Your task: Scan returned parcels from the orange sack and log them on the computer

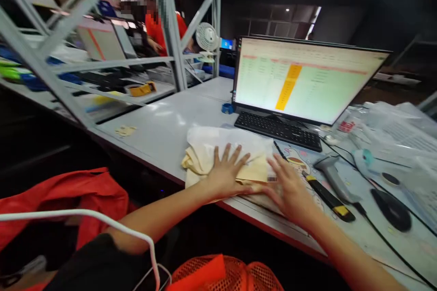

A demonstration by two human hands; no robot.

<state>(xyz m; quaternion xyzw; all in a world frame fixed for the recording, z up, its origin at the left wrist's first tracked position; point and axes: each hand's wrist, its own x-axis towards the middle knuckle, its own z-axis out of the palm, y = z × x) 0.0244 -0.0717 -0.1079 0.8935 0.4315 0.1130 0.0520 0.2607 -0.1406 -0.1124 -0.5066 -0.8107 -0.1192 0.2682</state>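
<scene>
A pale yellow folded cloth (254, 172), partly under a sheer white layer that looks like a plastic bag (208, 137), lies at the table's front edge. Across its middle my left hand (223, 170) rests flat, fingers spread. My right hand (288, 186) is at the cloth's right end, its fingers apart and its thumb reaching toward my left thumb by the near edge. A small barcode label shows beside the right fingers. The underside of the bundle is hidden.
Behind the bundle stand a keyboard (278, 131) and a monitor (303, 82). To the right lie a yellow-black box cutter (329, 198), a barcode scanner (336, 177), a mouse (391, 209) and clear plastic bags (399, 127). A metal rack (177, 32) borders the left; a person in orange stands beyond.
</scene>
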